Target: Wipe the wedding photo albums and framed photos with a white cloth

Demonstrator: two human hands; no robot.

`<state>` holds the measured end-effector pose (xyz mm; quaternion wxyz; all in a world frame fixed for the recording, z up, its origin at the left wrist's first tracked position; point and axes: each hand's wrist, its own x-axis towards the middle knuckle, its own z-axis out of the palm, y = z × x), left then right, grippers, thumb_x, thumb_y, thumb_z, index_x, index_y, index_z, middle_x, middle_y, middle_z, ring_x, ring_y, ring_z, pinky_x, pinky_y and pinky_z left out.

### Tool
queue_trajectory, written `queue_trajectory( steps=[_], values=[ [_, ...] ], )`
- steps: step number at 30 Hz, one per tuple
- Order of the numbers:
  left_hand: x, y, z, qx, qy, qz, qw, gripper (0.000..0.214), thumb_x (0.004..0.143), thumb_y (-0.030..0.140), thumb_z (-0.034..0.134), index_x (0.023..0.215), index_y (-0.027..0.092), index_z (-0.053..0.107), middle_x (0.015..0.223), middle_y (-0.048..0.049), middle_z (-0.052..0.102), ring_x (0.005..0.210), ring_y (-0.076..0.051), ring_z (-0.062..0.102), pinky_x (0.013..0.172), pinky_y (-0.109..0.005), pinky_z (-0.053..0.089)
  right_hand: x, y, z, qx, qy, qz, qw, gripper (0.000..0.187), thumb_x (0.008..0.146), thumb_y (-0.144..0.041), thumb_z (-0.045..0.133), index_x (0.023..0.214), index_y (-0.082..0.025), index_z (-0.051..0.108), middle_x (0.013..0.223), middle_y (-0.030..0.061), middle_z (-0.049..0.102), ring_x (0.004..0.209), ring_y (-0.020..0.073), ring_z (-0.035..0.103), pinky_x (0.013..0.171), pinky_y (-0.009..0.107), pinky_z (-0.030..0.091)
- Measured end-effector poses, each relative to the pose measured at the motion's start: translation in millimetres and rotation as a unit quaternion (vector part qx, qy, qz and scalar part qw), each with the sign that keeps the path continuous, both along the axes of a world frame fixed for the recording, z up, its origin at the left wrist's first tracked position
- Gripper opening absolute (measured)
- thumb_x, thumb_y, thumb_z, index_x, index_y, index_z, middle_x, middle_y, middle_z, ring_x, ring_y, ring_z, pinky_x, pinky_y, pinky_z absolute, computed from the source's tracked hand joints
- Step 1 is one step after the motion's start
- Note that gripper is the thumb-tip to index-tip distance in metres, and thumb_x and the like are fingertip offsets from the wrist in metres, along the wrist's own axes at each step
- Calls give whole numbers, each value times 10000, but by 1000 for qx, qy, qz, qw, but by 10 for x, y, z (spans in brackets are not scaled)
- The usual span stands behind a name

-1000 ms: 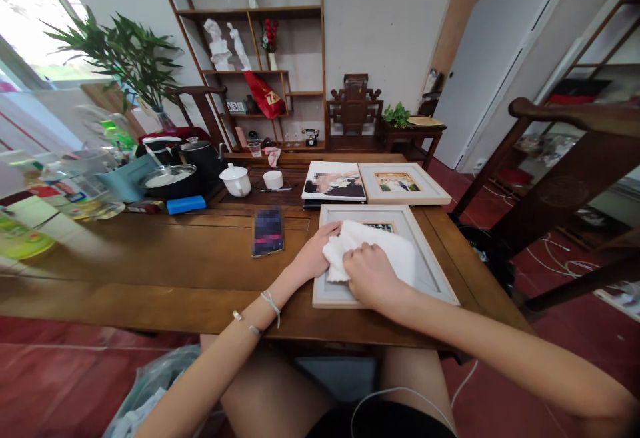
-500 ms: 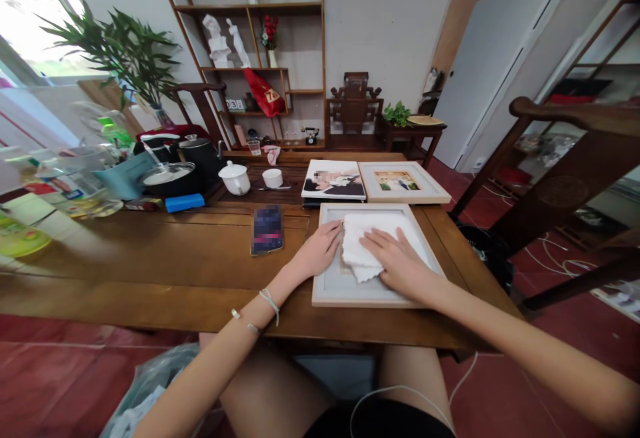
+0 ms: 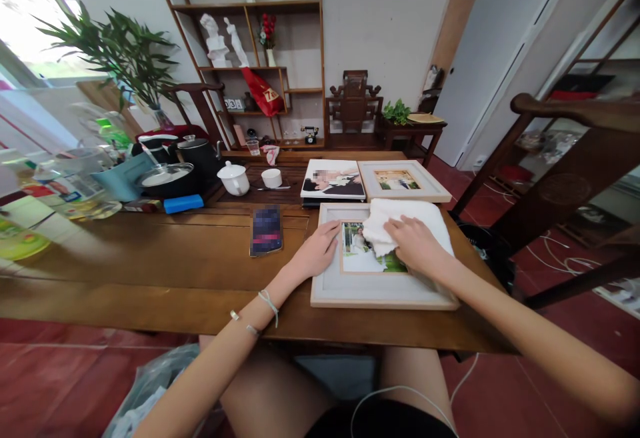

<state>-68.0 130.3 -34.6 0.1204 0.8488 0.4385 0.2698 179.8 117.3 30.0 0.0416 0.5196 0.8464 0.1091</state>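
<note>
A pale picture frame [image 3: 350,289] lies flat on the wooden table, with a photo [image 3: 354,241] set in its middle. My left hand [image 3: 320,249] rests on the frame's left side, fingers stretched out beside the photo. On the right part of the frame is a white cloth [image 3: 425,217], partly over the photo and reaching past the frame's upper right corner. My right hand [image 3: 417,246] presses on this cloth with bent fingers and grips it. The photo's upper right part is hidden under cloth and hand.
Behind the frame lie a white photo album [image 3: 333,185] and another framed picture [image 3: 400,181]. A phone [image 3: 266,231] is left of my left hand. Farther left stand a white lidded cup [image 3: 233,178], a black pot [image 3: 167,178] and bottles. A wooden chair [image 3: 565,178] is at right.
My right hand has moved the white cloth rightward and away from me, spreading it wider. More of the photo now shows. The left hand stays in place on the frame.
</note>
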Motion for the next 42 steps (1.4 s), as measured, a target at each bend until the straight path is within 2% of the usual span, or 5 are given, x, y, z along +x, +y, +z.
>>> queue_trajectory(
  steps=[10,17,28,38,42],
  values=[
    [6,3,20,9,10,-12,1000,433,965,222,342,1336,53,487,1430,-185,463,1346,-268,417,1160,-447,322,-223,-1130,76,-93,111,90,985,636,583,-30,480,1202,-133,581,1202,146,648,1110,325,570,871,447,476],
    [2,22,-17,17,3,-12,1000,413,967,219,331,1326,98,497,1417,-170,481,1345,-250,428,1152,-446,334,-23,-477,-263,-28,187,120,975,738,597,-48,508,1334,-77,520,1429,186,485,1316,307,415,1101,505,306],
    [-9,2,27,-4,3,-8,1000,426,968,248,358,1345,97,485,1437,-164,465,1353,-245,414,1154,-441,327,-18,494,-189,25,179,68,981,731,665,-4,446,1390,-101,458,1468,134,455,1400,317,289,1122,583,170],
    [-1,22,-27,17,-3,-7,1000,411,958,231,371,1333,122,499,1428,-155,477,1342,-255,432,1149,-462,340,-295,-826,242,-123,92,62,986,407,696,-54,470,1064,-136,622,1039,144,689,933,277,638,787,385,475],
    [-16,37,-32,19,-10,-22,1000,413,965,245,367,1338,116,490,1431,-165,469,1345,-254,428,1148,-459,338,-418,-1242,264,-146,137,138,970,515,643,-83,514,1143,-161,608,1161,139,663,1074,303,595,888,426,466]
  ],
)
